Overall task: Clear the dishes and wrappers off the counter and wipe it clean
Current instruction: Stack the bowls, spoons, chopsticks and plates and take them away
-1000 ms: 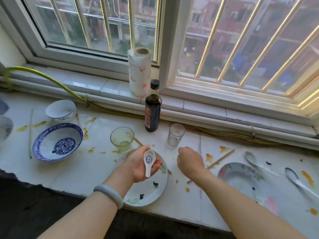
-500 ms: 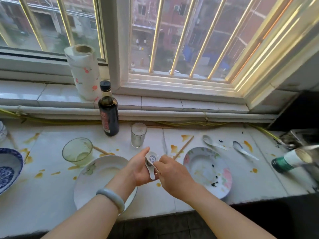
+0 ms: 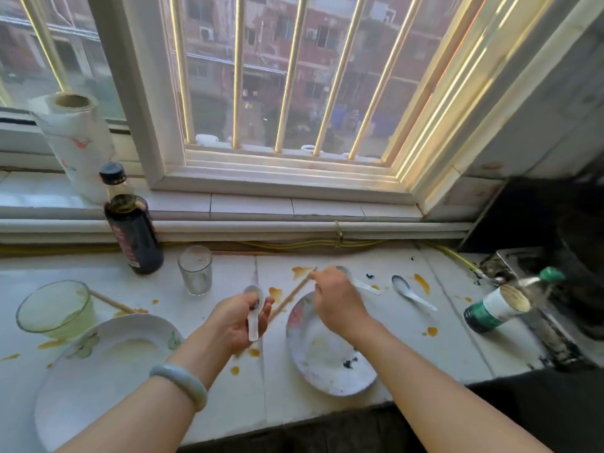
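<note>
Dish collection under way, centre frame: left hand (image 3: 233,323) grips a white spoon (image 3: 253,326); right hand (image 3: 338,297), fingers curled, covers a second spoon (image 3: 367,287) right of centre, hold unconfirmed; next move calls for lifting it.

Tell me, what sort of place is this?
Most likely a home kitchen. A stained white counter runs under a barred window. A used plate lies on it, a dark sauce bottle stands by the sill, and what looks like a grimy stove sits at the far right.
</note>
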Motion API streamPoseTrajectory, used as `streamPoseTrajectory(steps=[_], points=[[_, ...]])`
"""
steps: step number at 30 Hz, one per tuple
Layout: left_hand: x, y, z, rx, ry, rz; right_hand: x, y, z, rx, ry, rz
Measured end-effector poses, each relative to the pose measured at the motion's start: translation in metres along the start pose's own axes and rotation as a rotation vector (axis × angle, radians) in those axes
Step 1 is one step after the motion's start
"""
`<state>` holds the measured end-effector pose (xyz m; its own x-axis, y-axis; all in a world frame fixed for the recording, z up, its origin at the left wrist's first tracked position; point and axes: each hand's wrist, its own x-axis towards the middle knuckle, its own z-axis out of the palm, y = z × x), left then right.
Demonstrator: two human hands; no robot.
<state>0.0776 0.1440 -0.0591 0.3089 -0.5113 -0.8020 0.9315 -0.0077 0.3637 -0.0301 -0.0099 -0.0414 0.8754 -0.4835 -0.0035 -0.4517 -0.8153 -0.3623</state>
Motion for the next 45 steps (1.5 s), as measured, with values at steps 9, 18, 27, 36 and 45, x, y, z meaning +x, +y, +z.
streamPoseTrajectory(steps=[9,18,27,36,45], points=[[0.025,-0.024,0.052,-0.069,0.009,0.018,0.047,0.148,0.002,-0.338,-0.298,0.224],[0.043,-0.045,0.101,-0.165,-0.016,0.044,0.046,0.149,-0.009,-0.094,-0.134,0.040],[0.056,-0.059,0.151,-0.325,-0.160,-0.025,-0.014,0.100,-0.024,-0.033,0.129,-0.210],[0.059,-0.069,0.162,-0.209,-0.011,0.105,-0.013,0.105,-0.036,0.141,-0.139,-0.196],[0.065,-0.065,0.143,-0.170,0.075,0.128,0.025,0.219,-0.050,-0.330,-0.176,0.332]])
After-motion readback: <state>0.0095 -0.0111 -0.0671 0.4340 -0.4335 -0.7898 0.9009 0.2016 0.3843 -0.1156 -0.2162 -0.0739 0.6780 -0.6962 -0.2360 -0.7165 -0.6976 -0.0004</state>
